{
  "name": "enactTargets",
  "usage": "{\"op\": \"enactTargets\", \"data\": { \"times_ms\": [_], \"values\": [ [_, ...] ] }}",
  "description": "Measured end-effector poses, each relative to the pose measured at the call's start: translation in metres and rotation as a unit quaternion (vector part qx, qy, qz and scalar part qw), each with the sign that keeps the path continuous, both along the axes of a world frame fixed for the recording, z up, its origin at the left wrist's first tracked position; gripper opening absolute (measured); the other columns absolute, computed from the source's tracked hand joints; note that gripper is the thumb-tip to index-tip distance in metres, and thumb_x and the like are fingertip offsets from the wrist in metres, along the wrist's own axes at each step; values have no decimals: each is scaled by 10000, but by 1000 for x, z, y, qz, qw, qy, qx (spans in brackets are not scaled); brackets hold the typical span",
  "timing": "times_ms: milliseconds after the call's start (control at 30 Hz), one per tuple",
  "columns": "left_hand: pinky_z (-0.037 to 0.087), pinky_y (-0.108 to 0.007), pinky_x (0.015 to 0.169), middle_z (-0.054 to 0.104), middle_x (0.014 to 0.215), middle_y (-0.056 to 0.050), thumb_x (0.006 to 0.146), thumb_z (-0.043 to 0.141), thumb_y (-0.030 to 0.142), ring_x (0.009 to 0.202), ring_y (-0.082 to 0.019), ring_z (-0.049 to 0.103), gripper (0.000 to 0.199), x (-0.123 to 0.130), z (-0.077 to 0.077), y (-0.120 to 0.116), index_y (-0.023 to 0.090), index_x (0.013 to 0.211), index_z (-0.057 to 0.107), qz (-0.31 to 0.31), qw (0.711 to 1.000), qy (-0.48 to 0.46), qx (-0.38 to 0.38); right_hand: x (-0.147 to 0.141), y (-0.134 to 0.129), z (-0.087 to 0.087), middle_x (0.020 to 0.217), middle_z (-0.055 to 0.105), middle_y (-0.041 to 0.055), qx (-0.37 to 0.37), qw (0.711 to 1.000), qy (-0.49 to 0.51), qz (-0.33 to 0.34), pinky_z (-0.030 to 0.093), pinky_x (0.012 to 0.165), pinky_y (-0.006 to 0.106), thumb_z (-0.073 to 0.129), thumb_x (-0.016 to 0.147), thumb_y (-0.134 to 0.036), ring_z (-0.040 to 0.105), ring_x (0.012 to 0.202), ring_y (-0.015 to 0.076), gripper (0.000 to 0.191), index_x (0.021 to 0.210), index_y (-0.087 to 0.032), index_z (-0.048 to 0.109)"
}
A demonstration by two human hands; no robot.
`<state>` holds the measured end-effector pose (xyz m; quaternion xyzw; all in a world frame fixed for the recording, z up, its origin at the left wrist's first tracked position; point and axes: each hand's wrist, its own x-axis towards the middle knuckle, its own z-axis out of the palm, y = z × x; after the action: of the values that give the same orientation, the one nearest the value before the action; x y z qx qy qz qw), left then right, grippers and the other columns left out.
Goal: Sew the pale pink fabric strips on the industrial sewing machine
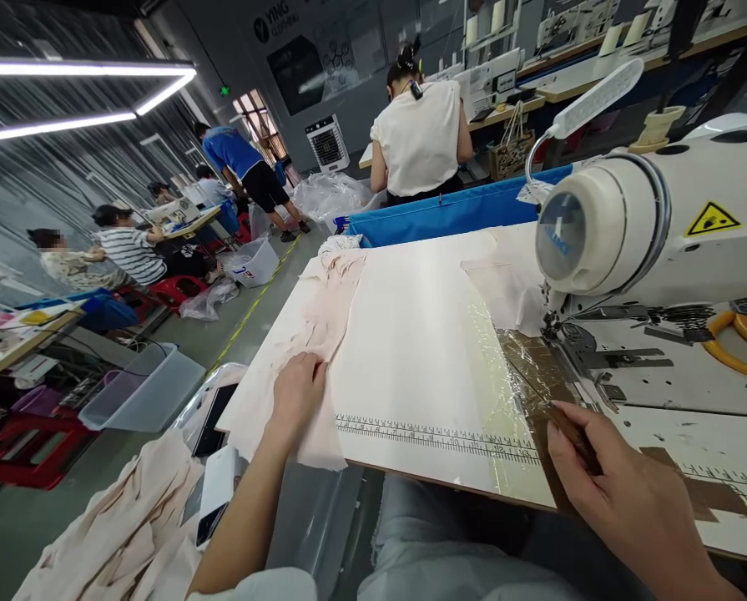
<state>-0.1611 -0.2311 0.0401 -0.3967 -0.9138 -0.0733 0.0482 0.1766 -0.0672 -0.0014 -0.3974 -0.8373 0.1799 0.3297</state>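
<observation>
Pink cloth [332, 305] lies along the left side of the white table [411, 334], left hand [298, 392] on its near part.

By size: table is flat and wide, likely so cloth slides without snagging. Sewing machine [629, 225] sits on the right, needle end toward table middle, presumably for easy feeding. Cloth pile [116, 526] is low at left, off the table, probably parked within left-side reach. Second pink piece [504, 280] lies just beside the needle area, apart from the first.

Clear tape [495, 367] and brown tape [557, 384] cover the top in front of the machine; my guess, to smooth the surface. Ruler strip [436, 436] runs along the near edge, handy for checking lengths.

Left hand: fingers bent at the cloth's edge, looks like steadying; can't tell if pinching or just pressing. Right hand [611, 467]: closed around a thin dark tool [577, 438], held by its back end, probably to leave the front free. Can't tell tweezers from awl.
</observation>
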Motion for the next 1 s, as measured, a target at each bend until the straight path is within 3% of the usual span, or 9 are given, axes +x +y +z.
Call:
{"op": "enactTargets", "data": {
  "times_ms": [233, 400, 500, 633, 767, 867, 900, 933, 1000],
  "values": [
    [421, -320, 704, 690, 926, -58, 921, 381, 282, 852, -226, 619, 265, -2, 4, -4, 201, 864, 628, 20, 999, -8, 26, -1, -8, 4, 596, 614, -24, -90, 996, -9, 18, 377, 485, 287, 410, 932, -423, 566, 448, 176, 297, 1081, -218, 564],
    [419, -301, 636, 671, 806, -48, 943, 350, 280, 725, -210, 633, 243, 22, 10, 8, 197, 961, 578, 11, 997, -16, 73, -5, -3, 11, 691, 654, 18, -256, 962, 74, 55, 444, 479, 272, 443, 925, -560, 616, 565, 187, 361, 1019, -241, 584],
    [419, -284, 583, 649, 674, -15, 970, 322, 276, 615, -201, 636, 266, 61, 10, 28, 196, 1060, 560, -128, 989, -61, 33, -19, 3, 19, 949, 699, 98, -393, 894, 160, 141, 579, 677, 335, 488, 900, -621, 692, 779, 226, 487, 1160, -219, 576],
    [439, -278, 542, 692, 738, -40, 945, 384, 222, 616, -206, 656, 222, 136, -1, 59, 189, 988, 599, -378, 922, -54, -57, -40, 9, 27, 1197, 659, 136, -501, 820, 187, 205, 571, 854, 414, 612, 796, -678, 693, 960, 269, 653, 1261, -223, 564],
    [503, -286, 663, 709, 844, -52, 942, 448, 207, 721, -194, 666, 188, 202, -8, 71, 171, 977, 629, -595, 800, -59, -46, -38, 10, 28, 905, 682, 53, -538, 785, 183, 245, 557, 665, 312, 644, 791, -640, 656, 687, 162, 578, 1150, -189, 602],
    [505, -248, 694, 702, 818, -24, 976, 484, 320, 726, -150, 649, 233, 212, 1, 67, 163, 922, 647, -723, 670, -165, -26, -9, 1, 28, 687, 575, -28, -527, 799, 185, 223, 486, 548, 250, 595, 864, -571, 536, 530, 103, 468, 1095, -164, 610],
    [507, -238, 709, 703, 834, -28, 972, 503, 366, 753, -145, 649, 255, 204, 6, 67, 160, 944, 651, -733, 649, -202, -11, 6, -5, 28, 651, 546, -40, -517, 812, 183, 201, 483, 547, 250, 570, 888, -545, 527, 519, 105, 433, 1092, -165, 615],
    [511, -231, 732, 704, 842, -37, 972, 503, 376, 778, -144, 649, 265, 192, 10, 69, 157, 954, 652, -718, 657, -228, 6, 22, -12, 27, 625, 531, -44, -502, 827, 182, 175, 490, 549, 256, 553, 901, -527, 533, 513, 113, 403, 1073, -170, 626],
    [523, -242, 709, 701, 877, -52, 990, 439, 301, 782, -144, 648, 248, 159, 17, 80, 169, 1003, 648, -622, 744, -241, 34, 55, -28, 22, 630, 551, -29, -472, 859, 168, 107, 500, 507, 267, 506, 917, -509, 553, 482, 130, 371, 1030, -186, 649]
  ]
}}
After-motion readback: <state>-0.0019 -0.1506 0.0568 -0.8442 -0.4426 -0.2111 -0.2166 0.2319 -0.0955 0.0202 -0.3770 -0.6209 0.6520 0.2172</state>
